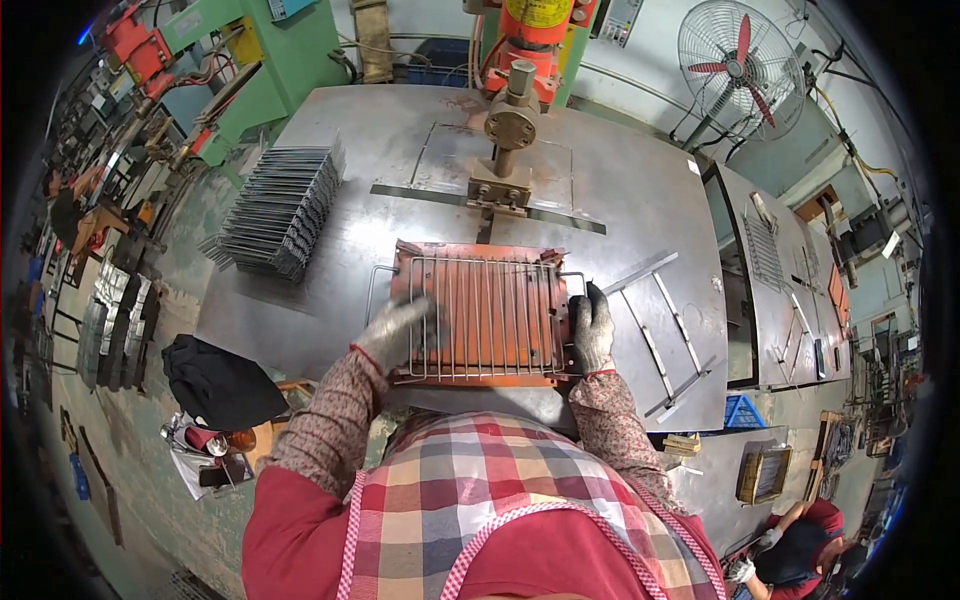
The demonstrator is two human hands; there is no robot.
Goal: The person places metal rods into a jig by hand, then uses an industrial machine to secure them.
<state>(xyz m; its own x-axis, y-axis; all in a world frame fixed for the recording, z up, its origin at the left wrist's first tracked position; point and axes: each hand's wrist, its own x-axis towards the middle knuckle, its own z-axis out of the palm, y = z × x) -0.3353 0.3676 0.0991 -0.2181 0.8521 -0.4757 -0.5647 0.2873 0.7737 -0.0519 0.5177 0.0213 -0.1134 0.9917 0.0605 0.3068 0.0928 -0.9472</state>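
Observation:
A wire rack (483,300) of thin parallel metal rods lies on an orange-brown metal plate (430,250) in front of me. Loop handles stick out at its sides. My left hand (398,328), in a pale glove with dark fingers, holds the rack's left side; its fingers reach over the rods and look slightly blurred. At the right edge, my right hand (593,328), gloved the same way, is closed round the side by the handle loop. Behind the plate stands the press head (510,125), a metal column with a block at its foot, apart from the rack.
Stacked wire racks (282,205) stand at the table's left. A ladder-like metal frame (655,335) lies on the metal table (350,230) at right. Beyond are a side table (790,330) and a fan (738,68). Black cloth (215,385) sits at left; another person (800,550) works at lower right.

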